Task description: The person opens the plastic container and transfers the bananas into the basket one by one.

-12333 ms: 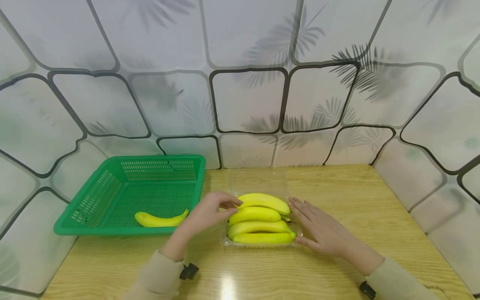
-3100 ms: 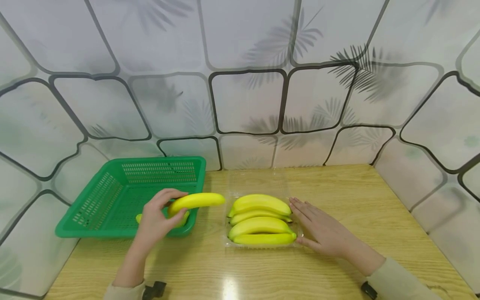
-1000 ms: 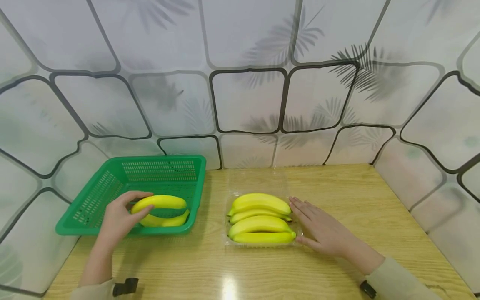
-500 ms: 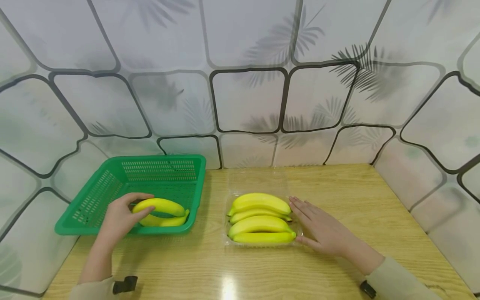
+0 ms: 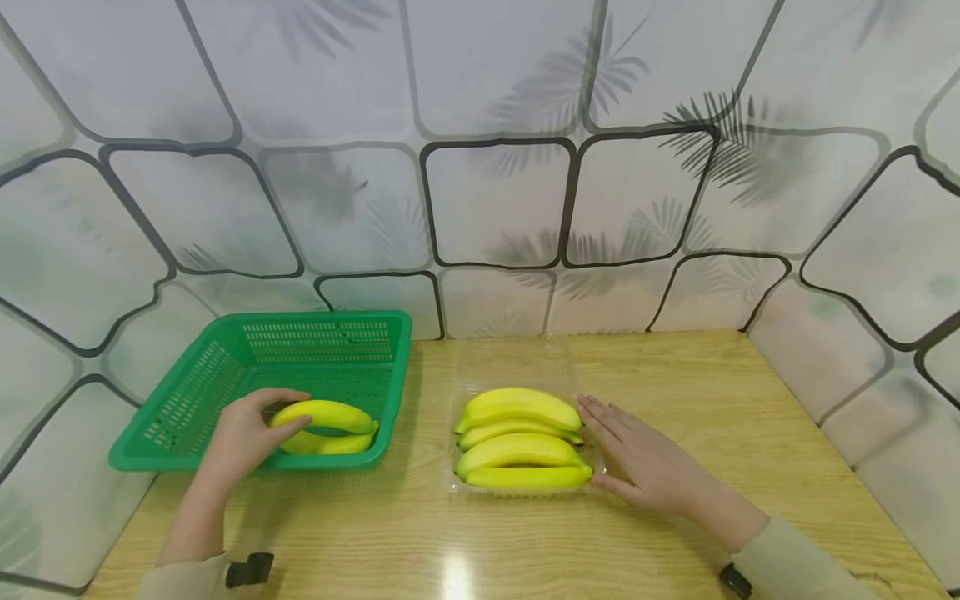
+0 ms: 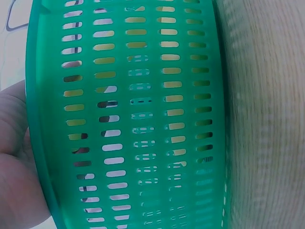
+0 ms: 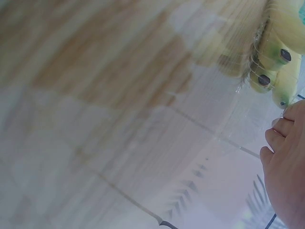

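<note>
Inside the green plastic basket (image 5: 150, 460), my left hand (image 5: 243, 433) holds a yellow banana (image 5: 330, 413) by its left end, between thumb and fingers. Right in front of it lies a second banana (image 5: 322, 444), partly covered in the head view. In the left wrist view the basket's slotted side (image 6: 114, 86) hides most of the scene, with part of my left hand (image 6: 16, 162) behind its rim. My right hand (image 5: 652, 462), fingers extended, rests against the right side of a clear plastic clamshell box (image 5: 457, 483). Several bananas (image 5: 519, 404) lie stacked crosswise in the box.
The box's clear lid (image 5: 515, 362) lies folded back toward the wall. Everything stands on a wood-grain table (image 5: 697, 375), the basket at left and the box near the middle. Patterned panels (image 5: 495, 200) enclose the back and sides.
My left hand has gone from the box to the basket carrying a banana, which in the last second has sunk lower beside the other one. My right hand stays in place.
</note>
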A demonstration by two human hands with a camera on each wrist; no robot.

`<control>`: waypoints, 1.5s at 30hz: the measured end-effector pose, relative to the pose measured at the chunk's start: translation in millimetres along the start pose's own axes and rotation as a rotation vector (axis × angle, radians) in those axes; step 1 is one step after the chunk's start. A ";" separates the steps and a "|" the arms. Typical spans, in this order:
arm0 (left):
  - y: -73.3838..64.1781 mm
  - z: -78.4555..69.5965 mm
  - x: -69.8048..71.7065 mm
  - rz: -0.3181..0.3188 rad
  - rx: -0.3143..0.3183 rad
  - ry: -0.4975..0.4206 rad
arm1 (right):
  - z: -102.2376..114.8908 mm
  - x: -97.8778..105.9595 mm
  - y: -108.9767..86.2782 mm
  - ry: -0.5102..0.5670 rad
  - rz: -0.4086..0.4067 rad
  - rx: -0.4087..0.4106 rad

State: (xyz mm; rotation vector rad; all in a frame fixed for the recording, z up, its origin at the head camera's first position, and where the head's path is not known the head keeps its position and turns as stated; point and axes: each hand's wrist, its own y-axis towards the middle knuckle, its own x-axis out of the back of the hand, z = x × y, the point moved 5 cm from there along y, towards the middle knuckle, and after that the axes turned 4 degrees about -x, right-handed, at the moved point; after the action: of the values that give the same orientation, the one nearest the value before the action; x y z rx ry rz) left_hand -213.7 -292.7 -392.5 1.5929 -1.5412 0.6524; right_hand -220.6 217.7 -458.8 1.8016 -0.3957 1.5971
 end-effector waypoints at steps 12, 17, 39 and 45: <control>-1.1 -0.5 -2.1 0.041 -0.009 -0.017 | 1.0 0.0 -0.2 -0.008 -0.011 0.007; -0.7 -0.5 -3.3 0.070 -0.015 -0.030 | 1.1 0.4 -0.1 -0.011 -0.014 0.008; 4.7 -3.7 -1.8 0.060 -0.035 -0.013 | 0.5 -0.5 -1.5 -0.019 -0.023 0.008; 6.1 -7.9 -1.9 0.055 -0.051 -0.023 | 0.0 -0.5 -1.1 -0.020 -0.024 0.012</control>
State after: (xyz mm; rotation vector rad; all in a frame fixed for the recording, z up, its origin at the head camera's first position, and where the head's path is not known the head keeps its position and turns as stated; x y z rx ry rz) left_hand -218.6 -284.6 -388.6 1.5302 -1.6109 0.6216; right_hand -220.0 218.4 -459.6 1.8262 -0.3731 1.5694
